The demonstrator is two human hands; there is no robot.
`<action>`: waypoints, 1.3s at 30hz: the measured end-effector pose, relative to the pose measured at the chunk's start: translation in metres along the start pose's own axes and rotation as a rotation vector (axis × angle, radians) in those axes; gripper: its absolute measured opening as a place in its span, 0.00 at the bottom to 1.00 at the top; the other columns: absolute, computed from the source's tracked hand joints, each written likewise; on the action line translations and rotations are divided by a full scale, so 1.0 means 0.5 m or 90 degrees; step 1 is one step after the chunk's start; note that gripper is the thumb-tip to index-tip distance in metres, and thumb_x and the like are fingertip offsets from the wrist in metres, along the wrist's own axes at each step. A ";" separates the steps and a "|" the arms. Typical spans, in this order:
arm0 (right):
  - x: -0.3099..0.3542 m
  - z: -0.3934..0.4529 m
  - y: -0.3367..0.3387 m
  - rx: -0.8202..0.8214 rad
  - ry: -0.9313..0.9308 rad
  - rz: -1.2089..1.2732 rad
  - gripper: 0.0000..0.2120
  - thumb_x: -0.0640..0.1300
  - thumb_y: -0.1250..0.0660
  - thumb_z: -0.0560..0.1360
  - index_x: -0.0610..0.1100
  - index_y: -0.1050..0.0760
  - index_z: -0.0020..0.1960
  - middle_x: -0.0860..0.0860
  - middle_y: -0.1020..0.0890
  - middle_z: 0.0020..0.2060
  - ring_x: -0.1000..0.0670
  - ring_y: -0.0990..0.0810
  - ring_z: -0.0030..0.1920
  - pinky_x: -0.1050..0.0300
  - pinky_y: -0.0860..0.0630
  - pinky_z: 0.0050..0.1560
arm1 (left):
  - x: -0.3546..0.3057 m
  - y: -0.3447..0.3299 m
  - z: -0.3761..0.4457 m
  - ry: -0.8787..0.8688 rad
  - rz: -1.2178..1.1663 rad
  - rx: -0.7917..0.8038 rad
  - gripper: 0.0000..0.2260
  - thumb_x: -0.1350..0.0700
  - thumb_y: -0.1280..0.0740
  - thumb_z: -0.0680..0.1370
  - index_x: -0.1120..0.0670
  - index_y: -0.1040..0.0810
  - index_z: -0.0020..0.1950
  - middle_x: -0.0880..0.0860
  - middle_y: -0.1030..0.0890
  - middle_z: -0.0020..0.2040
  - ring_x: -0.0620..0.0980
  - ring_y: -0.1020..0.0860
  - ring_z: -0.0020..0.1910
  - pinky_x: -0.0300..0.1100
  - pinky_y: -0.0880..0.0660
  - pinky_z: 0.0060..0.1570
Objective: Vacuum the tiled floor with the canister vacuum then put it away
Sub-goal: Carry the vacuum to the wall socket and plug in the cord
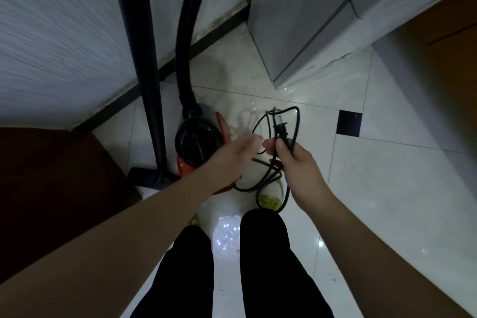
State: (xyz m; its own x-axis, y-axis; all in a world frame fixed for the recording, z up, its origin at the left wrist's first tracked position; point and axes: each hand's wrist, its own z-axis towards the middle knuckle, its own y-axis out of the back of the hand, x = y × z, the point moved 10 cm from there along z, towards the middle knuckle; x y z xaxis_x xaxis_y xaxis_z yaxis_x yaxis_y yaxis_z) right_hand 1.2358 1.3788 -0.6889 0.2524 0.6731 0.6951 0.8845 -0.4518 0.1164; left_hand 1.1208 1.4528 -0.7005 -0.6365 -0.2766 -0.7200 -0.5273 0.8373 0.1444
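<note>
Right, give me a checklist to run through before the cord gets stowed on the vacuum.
1. Plug free of any socket: ok. The plug sticks up from the right hand.
2. Cord gathered: ok. The power cord hangs in loops from that hand's grip.
3. Left hand ready: ok. The left hand reaches toward the loops, fingers loose, no firm hold.
4. Canister parked: ok. The vacuum canister sits on the tiled floor by the wall.
5. Wand upright: ok. The wand stands with its floor head down.
6. Cord clear of feet: cannot tell; low loops hang near a shoe.
</note>
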 end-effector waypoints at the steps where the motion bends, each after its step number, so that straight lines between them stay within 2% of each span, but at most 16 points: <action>1: 0.008 -0.004 -0.004 -0.013 0.004 -0.041 0.12 0.49 0.39 0.81 0.47 0.18 0.54 0.49 0.15 0.50 0.54 0.18 0.52 0.54 0.23 0.61 | -0.012 -0.021 -0.013 -0.007 0.020 0.054 0.14 0.46 0.42 0.82 0.50 0.24 0.61 0.47 0.20 0.48 0.41 0.23 0.46 0.30 0.29 0.47; 3: 0.026 -0.009 0.010 -0.077 0.009 -0.090 0.10 0.51 0.38 0.80 0.51 0.18 0.51 0.49 0.16 0.50 0.53 0.20 0.52 0.53 0.24 0.60 | -0.010 -0.021 -0.028 -0.010 0.107 0.084 0.11 0.49 0.38 0.81 0.53 0.22 0.57 0.50 0.19 0.43 0.44 0.22 0.41 0.34 0.26 0.44; 6: 0.080 -0.025 0.044 -0.153 0.029 -0.149 0.13 0.51 0.40 0.81 0.48 0.19 0.56 0.55 0.20 0.42 0.52 0.22 0.48 0.58 0.26 0.52 | -0.009 0.035 -0.059 -0.006 0.192 0.029 0.12 0.50 0.38 0.81 0.56 0.21 0.55 0.51 0.18 0.46 0.48 0.21 0.45 0.38 0.26 0.47; 10: 0.126 -0.034 0.074 -0.145 -0.035 -0.273 0.22 0.58 0.44 0.81 0.43 0.22 0.58 0.47 0.20 0.45 0.48 0.22 0.48 0.57 0.32 0.48 | 0.020 0.135 -0.128 0.093 0.075 -0.084 0.11 0.54 0.39 0.82 0.50 0.25 0.63 0.50 0.21 0.43 0.42 0.27 0.34 0.27 0.32 0.31; 13: 0.143 -0.051 0.059 -0.066 -0.090 -0.208 0.28 0.62 0.51 0.81 0.46 0.20 0.58 0.51 0.29 0.36 0.53 0.31 0.34 0.60 0.35 0.40 | 0.011 0.152 -0.178 0.080 -0.019 -0.054 0.16 0.58 0.39 0.82 0.45 0.32 0.68 0.50 0.18 0.43 0.40 0.26 0.30 0.30 0.30 0.32; 14: 0.159 -0.058 0.060 -0.064 -0.078 -0.267 0.26 0.60 0.51 0.82 0.47 0.19 0.56 0.52 0.30 0.34 0.55 0.32 0.32 0.61 0.36 0.37 | 0.004 0.154 -0.192 0.074 -0.058 -0.044 0.15 0.58 0.40 0.82 0.45 0.30 0.67 0.50 0.18 0.44 0.38 0.26 0.30 0.29 0.29 0.32; 16: 0.197 -0.078 0.055 -0.063 -0.050 -0.428 0.20 0.54 0.47 0.83 0.44 0.20 0.56 0.53 0.27 0.33 0.55 0.31 0.32 0.62 0.36 0.33 | -0.011 0.150 -0.215 0.090 -0.139 -0.022 0.10 0.58 0.40 0.82 0.49 0.25 0.62 0.52 0.19 0.47 0.38 0.24 0.35 0.26 0.29 0.32; 18: 0.235 -0.105 0.048 -0.089 -0.014 -0.542 0.21 0.53 0.44 0.82 0.37 0.21 0.53 0.45 0.21 0.35 0.51 0.28 0.33 0.58 0.35 0.31 | -0.018 0.139 -0.233 0.124 -0.200 -0.007 0.09 0.58 0.40 0.82 0.53 0.22 0.59 0.51 0.20 0.47 0.42 0.23 0.41 0.25 0.28 0.34; 21: 0.303 -0.162 0.060 -0.278 0.055 -0.662 0.23 0.55 0.48 0.82 0.39 0.23 0.52 0.43 0.19 0.41 0.44 0.22 0.38 0.55 0.31 0.35 | -0.021 0.122 -0.246 0.137 -0.185 0.010 0.10 0.50 0.38 0.81 0.50 0.20 0.58 0.48 0.18 0.50 0.45 0.20 0.50 0.33 0.23 0.50; 23: 0.335 -0.191 0.047 -0.340 0.126 -0.624 0.20 0.54 0.48 0.83 0.41 0.24 0.54 0.45 0.20 0.43 0.45 0.21 0.40 0.55 0.30 0.38 | -0.024 0.102 -0.242 0.148 -0.197 0.033 0.12 0.42 0.38 0.79 0.46 0.20 0.56 0.50 0.18 0.54 0.47 0.20 0.55 0.44 0.26 0.61; 27: 0.302 -0.149 -0.032 -0.161 0.160 -0.353 0.10 0.46 0.42 0.82 0.45 0.22 0.52 0.54 0.22 0.38 0.54 0.25 0.39 0.62 0.32 0.41 | -0.053 0.068 -0.186 0.183 -0.331 0.021 0.14 0.36 0.39 0.77 0.41 0.19 0.52 0.47 0.19 0.52 0.47 0.20 0.51 0.45 0.26 0.58; 30: 0.263 -0.081 -0.048 -0.078 0.083 -0.129 0.08 0.44 0.41 0.82 0.46 0.23 0.50 0.53 0.21 0.34 0.53 0.26 0.31 0.60 0.29 0.34 | -0.071 0.080 -0.116 0.194 -0.473 -0.055 0.10 0.46 0.37 0.80 0.47 0.21 0.57 0.50 0.20 0.49 0.49 0.20 0.45 0.46 0.26 0.51; 33: 0.272 -0.015 -0.013 -0.083 0.040 -0.008 0.07 0.44 0.41 0.82 0.47 0.24 0.50 0.52 0.22 0.30 0.54 0.30 0.25 0.62 0.33 0.26 | -0.086 0.100 -0.051 0.215 -0.524 -0.087 0.10 0.58 0.36 0.79 0.48 0.22 0.59 0.55 0.20 0.53 0.51 0.19 0.40 0.43 0.25 0.40; 35: 0.290 0.027 0.004 -0.075 0.024 0.010 0.08 0.45 0.40 0.82 0.48 0.23 0.49 0.52 0.24 0.27 0.54 0.32 0.23 0.62 0.36 0.25 | -0.105 0.126 -0.014 0.214 -0.482 -0.093 0.11 0.58 0.36 0.79 0.50 0.22 0.61 0.56 0.20 0.52 0.50 0.21 0.33 0.39 0.26 0.31; 37: 0.318 0.075 0.015 -0.069 0.020 -0.008 0.08 0.46 0.39 0.81 0.49 0.21 0.49 0.53 0.24 0.26 0.53 0.34 0.24 0.61 0.38 0.25 | -0.118 0.168 0.024 0.213 -0.319 -0.115 0.09 0.56 0.38 0.80 0.52 0.23 0.59 0.54 0.20 0.41 0.47 0.25 0.25 0.35 0.30 0.24; 39: 0.347 0.129 0.017 -0.063 0.021 -0.011 0.09 0.46 0.38 0.81 0.50 0.21 0.46 0.53 0.23 0.26 0.53 0.34 0.24 0.62 0.38 0.25 | -0.127 0.213 0.062 0.182 -0.099 -0.138 0.07 0.53 0.38 0.80 0.52 0.23 0.54 0.53 0.20 0.38 0.45 0.26 0.26 0.35 0.30 0.27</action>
State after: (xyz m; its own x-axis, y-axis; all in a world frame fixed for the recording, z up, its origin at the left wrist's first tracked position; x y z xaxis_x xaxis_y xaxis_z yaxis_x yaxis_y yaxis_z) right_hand 1.3126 1.5294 -0.6131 0.2231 0.6619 0.7156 0.8449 -0.4974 0.1967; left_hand 1.1226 1.5743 -0.6605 -0.6547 -0.5380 -0.5310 -0.7171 0.6643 0.2111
